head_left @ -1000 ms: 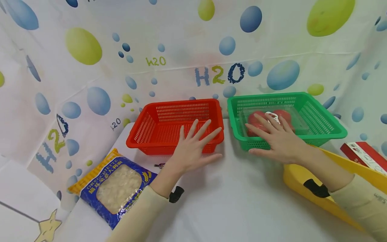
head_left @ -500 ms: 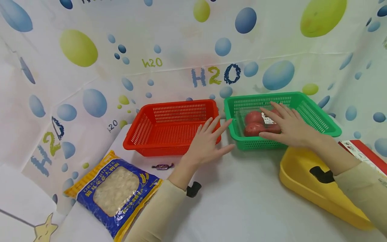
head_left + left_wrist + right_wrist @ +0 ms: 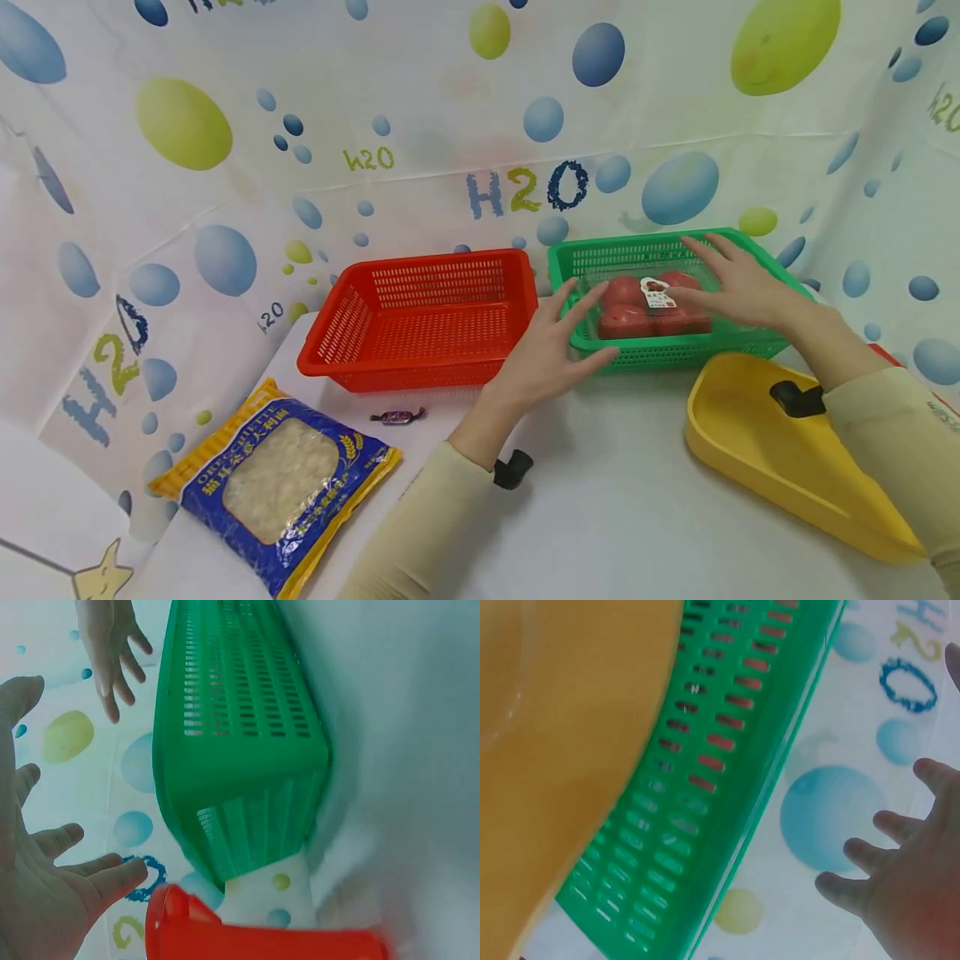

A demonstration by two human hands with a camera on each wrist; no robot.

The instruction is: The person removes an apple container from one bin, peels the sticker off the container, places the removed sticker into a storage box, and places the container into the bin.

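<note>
A clear plastic box of red, tomato-like fruit (image 3: 626, 321) with a white label lies in the green basket (image 3: 750, 340). My left hand (image 3: 543, 354) hovers at the basket's left front corner, fingers spread and holding nothing. In the left wrist view that hand (image 3: 45, 885) is beside the green basket's wall (image 3: 247, 765), palm showing. Over the right part of the basket is my right hand (image 3: 753, 287), its fingers apart and also bare of anything; its thumb overlaps the fruit box in the head view. The right wrist view shows its extended fingers (image 3: 855, 889) above the basket's rim.
A red basket (image 3: 420, 371) stands left of the green one. In front of it lies a purple-wrapped candy (image 3: 398, 416). A blue and yellow pasta bag (image 3: 281, 483) rests at the left. A yellow bin (image 3: 787, 475) sits at the right, under my right forearm, partly hiding a red box.
My left hand has moved right, from before the red basket to the green basket's left corner. My right hand has shifted right across the fruit box, uncovering more of it.
</note>
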